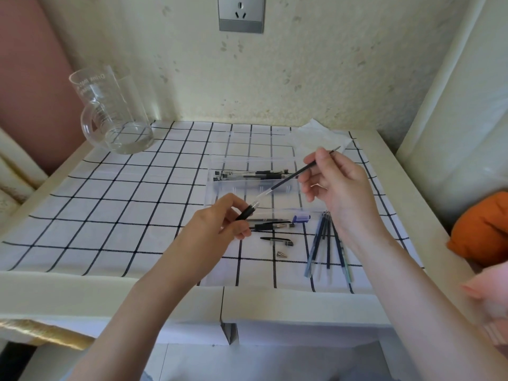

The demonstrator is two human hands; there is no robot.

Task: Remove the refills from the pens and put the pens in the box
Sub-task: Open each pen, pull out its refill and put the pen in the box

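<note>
Several pens (251, 175) lie in the clear box (213, 185) on the desk (110, 202). Above its near edge, the left hand (220, 220) grips a pen barrel (245, 213) while the right hand (339, 185) pinches the refill (287, 178), which sticks almost fully out of it. Loose refills (327, 237) lie beside.

the white cloth with a dark grid (110, 204) looks matt, soft and lightly creased. the rectangular clear plastic box (211, 188) is smooth and glossy, like the clear glass jug (115, 111). the black-gripped pen (246, 212) has a matt grip; the thin dark refill (286, 181) is smooth plastic. the small silver cone tip (280, 254) gleams like metal. the pale speckled wall (302, 64) looks rough.
</note>
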